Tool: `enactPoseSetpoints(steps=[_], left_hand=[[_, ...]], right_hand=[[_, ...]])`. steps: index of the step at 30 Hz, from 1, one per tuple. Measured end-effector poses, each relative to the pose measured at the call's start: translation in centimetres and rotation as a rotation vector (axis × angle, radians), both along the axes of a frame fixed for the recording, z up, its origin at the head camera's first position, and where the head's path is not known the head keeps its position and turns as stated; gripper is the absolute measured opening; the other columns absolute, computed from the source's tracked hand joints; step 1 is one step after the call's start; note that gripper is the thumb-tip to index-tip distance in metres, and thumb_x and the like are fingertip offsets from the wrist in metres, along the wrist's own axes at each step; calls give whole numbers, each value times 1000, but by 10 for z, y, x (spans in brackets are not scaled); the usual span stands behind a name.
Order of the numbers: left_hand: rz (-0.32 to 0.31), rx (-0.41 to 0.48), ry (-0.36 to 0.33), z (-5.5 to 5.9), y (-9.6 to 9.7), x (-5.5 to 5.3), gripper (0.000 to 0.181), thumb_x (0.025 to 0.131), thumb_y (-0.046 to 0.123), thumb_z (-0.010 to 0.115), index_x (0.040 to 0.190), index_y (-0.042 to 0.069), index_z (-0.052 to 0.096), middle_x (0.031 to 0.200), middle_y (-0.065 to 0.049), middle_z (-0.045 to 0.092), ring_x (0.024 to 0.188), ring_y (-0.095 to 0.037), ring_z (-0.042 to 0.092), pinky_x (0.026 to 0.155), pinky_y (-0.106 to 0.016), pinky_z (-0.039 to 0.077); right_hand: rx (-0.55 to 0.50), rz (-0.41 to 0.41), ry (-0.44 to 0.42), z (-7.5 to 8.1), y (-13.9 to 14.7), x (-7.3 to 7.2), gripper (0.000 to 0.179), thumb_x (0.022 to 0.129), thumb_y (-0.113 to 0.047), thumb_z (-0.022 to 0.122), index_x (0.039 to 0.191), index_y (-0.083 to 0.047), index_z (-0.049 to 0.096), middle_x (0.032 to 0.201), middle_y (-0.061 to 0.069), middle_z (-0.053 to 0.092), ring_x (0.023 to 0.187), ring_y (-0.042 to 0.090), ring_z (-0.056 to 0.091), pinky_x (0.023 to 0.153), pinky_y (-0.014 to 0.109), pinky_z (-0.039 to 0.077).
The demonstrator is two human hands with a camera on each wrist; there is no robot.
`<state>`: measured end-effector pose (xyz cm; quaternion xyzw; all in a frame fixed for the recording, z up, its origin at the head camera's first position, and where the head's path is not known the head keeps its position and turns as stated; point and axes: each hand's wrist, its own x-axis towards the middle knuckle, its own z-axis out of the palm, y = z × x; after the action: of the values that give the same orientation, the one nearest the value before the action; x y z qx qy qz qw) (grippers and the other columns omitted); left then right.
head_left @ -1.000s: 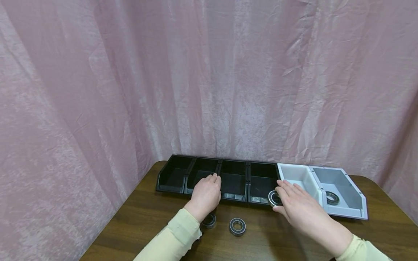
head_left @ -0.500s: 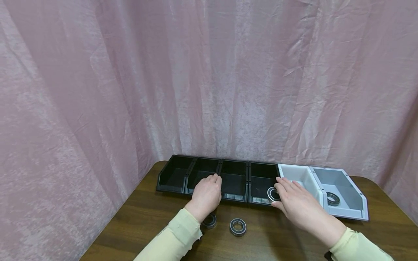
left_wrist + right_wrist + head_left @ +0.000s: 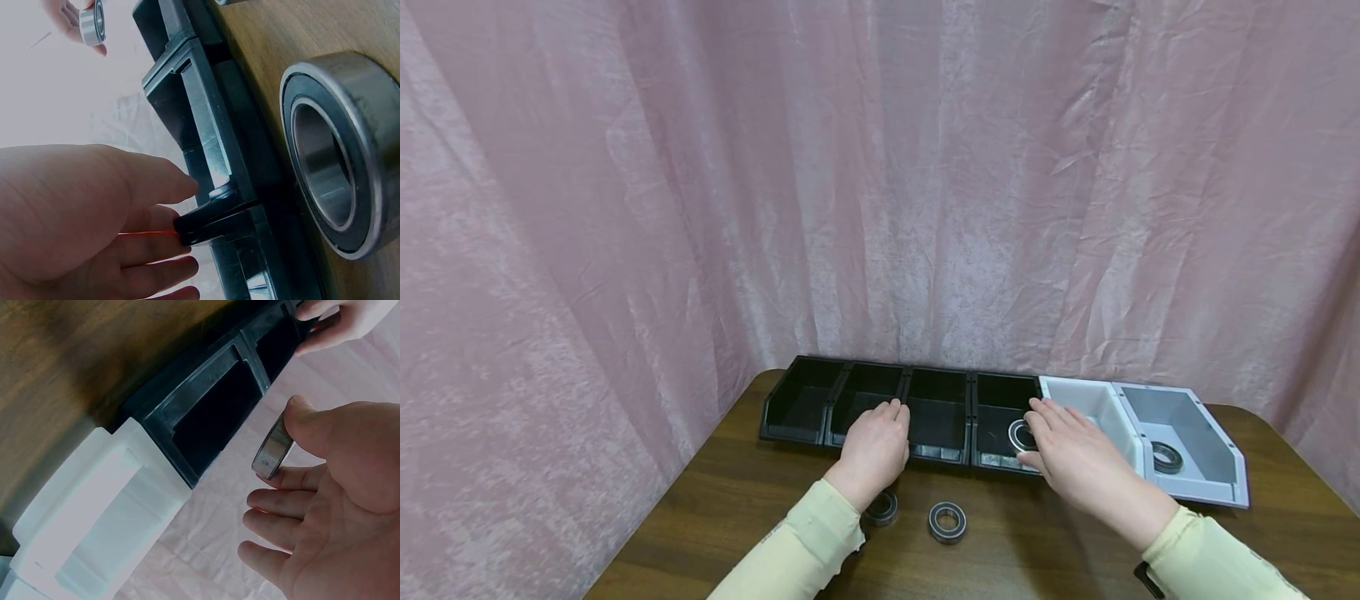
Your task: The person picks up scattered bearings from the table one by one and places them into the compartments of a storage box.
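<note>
My right hand [image 3: 1078,458] pinches a ball bearing [image 3: 274,451] on edge between thumb and index finger, above the rightmost black bin [image 3: 992,408]; its other fingers stretch out. With thumb and fingers on either side of a divider, my left hand [image 3: 874,442] holds the black bin [image 3: 206,119] at its front edge. Two more bearings lie on the table: one [image 3: 935,523] in the middle and another [image 3: 891,510] partly hidden by the left wrist. A further bearing [image 3: 1168,469] sits inside the grey bin [image 3: 1210,450] at the right end.
Several black bins stand side by side along the back of the wooden table [image 3: 700,517]. A white bin [image 3: 1075,387] adjoins them, partly behind the right hand. A pink curtain [image 3: 880,183] hangs behind the table.
My right hand has shifted slightly left and farther from me, carrying the bearing over the rightmost black bin. The left hand keeps its place, and the bearings on the table stay put.
</note>
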<state>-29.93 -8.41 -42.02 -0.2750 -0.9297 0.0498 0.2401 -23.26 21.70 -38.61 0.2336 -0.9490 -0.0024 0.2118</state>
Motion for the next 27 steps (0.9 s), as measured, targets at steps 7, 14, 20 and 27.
enactPoseSetpoints(steps=[7, 14, 20, 27], left_hand=[[8, -7, -2, 0, 0, 1, 46, 97, 23, 84, 135, -2, 74, 139, -17, 74, 126, -30, 73, 106, -42, 60], [6, -13, 15, 0, -1, 1, 45, 98, 24, 83, 134, -2, 74, 138, -17, 74, 126, -29, 73, 106, -41, 60], [0, -11, 26, 0, -1, 0, 44, 97, 23, 83, 133, -2, 75, 137, -17, 75, 125, -29, 74, 105, -41, 60], [5, -9, 23, -1, -1, 0, 45, 97, 24, 83, 133, -1, 74, 138, -17, 75, 125, -29, 74, 105, -41, 60]], right_hand=[[-4, -11, -11, 0, -2, -6, 53, 100, -29, 82, 131, 11, 67, 144, 32, 64, 137, 50, 61, 114, 64, 49], [-16, -32, -39, 0, -3, -11, 53, 101, -30, 81, 132, 11, 67, 145, 33, 63, 138, 51, 60, 115, 65, 47], [-17, -38, -49, 1, -4, -16, 51, 102, -29, 80, 131, 11, 66, 145, 34, 63, 138, 51, 59, 116, 65, 47], [-21, -42, -51, 0, -5, -22, 50, 101, -27, 81, 129, 11, 67, 143, 35, 64, 137, 51, 60, 115, 65, 47]])
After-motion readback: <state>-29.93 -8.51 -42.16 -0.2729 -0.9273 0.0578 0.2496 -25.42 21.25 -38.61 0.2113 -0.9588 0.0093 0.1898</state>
